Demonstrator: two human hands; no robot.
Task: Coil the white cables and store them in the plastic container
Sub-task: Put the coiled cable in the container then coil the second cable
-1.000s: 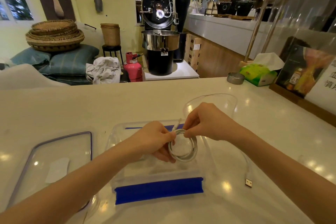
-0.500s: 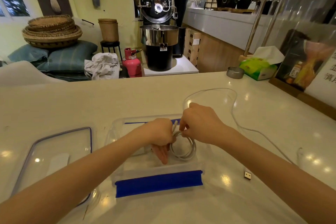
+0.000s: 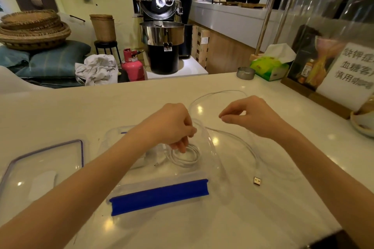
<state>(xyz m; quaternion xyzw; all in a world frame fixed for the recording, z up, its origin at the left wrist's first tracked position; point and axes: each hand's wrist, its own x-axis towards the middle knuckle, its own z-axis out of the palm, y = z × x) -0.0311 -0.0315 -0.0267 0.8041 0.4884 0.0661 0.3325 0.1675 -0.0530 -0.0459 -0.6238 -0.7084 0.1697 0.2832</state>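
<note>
A clear plastic container (image 3: 211,147) with a blue clip flap (image 3: 159,196) sits on the white counter in front of me. A coiled white cable (image 3: 187,156) lies inside it. My left hand (image 3: 172,125) reaches down into the container, its fingertips gripping the coil's far side. A second white cable (image 3: 245,145) lies loose on the counter to the right, looping away and ending in a USB plug (image 3: 257,181). My right hand (image 3: 251,117) hovers above that loose cable with thumb and forefinger pinched together; no cable shows between them.
The container's clear lid (image 3: 40,168) with a blue seal lies at the left. A metal dish (image 3: 245,73), a green tissue box (image 3: 269,66) and a framed sign (image 3: 344,70) line the far right. A bowl (image 3: 362,125) sits at the right edge.
The coil has gone down into the container under my left hand. My right hand has let go of it and moved right, over the loose cable.
</note>
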